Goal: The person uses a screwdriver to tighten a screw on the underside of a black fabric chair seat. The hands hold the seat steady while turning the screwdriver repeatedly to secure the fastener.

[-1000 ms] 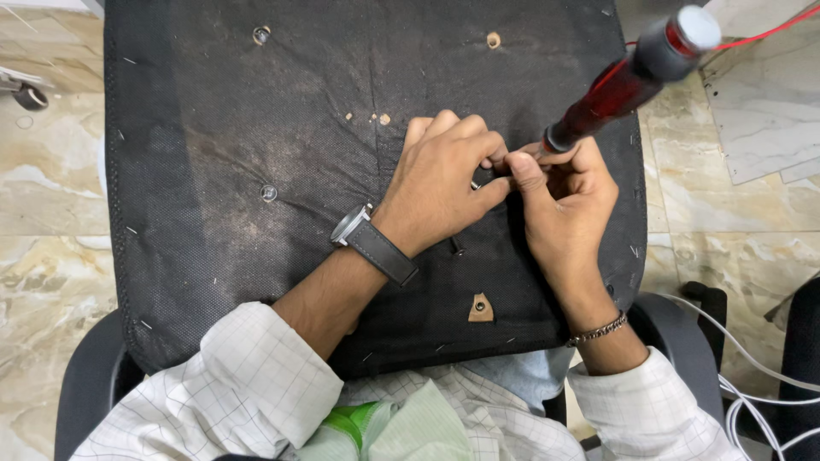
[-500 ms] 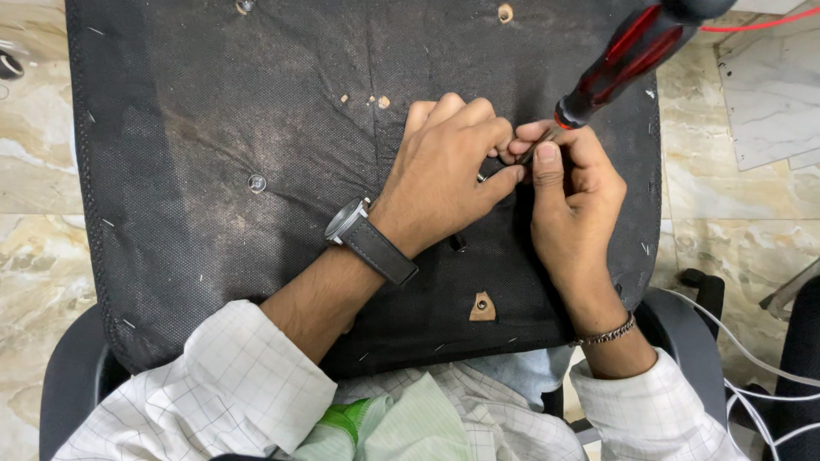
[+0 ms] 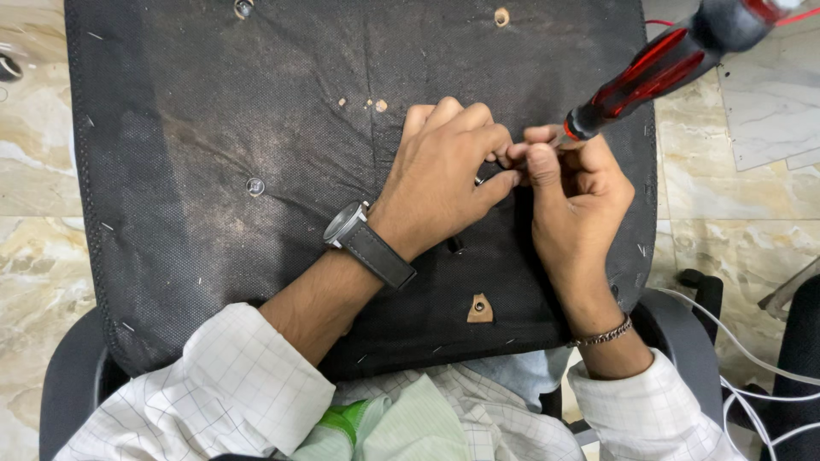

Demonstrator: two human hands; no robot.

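A black fabric-covered seat panel (image 3: 213, 154) lies underside up across my lap. My left hand (image 3: 444, 166), with a wristwatch (image 3: 363, 239) on it, rests on the panel with its fingers curled around a small metal part that is mostly hidden. My right hand (image 3: 576, 183) meets it fingertip to fingertip and holds a screwdriver with a red and black handle (image 3: 658, 68) that slants up to the right. The screwdriver's tip is hidden between my fingers.
Screws (image 3: 254, 185) and bare holes (image 3: 501, 16) dot the panel, and a small tan tab (image 3: 479, 309) sits near its front edge. Marble floor tiles (image 3: 34, 171) surround the chair. White cables (image 3: 752, 358) run along the floor at the right.
The view has shifted, so the panel and hands sit slightly lower and more central. The screwdriver handle has tilted a little further right. Both hands stay together at the same spot.
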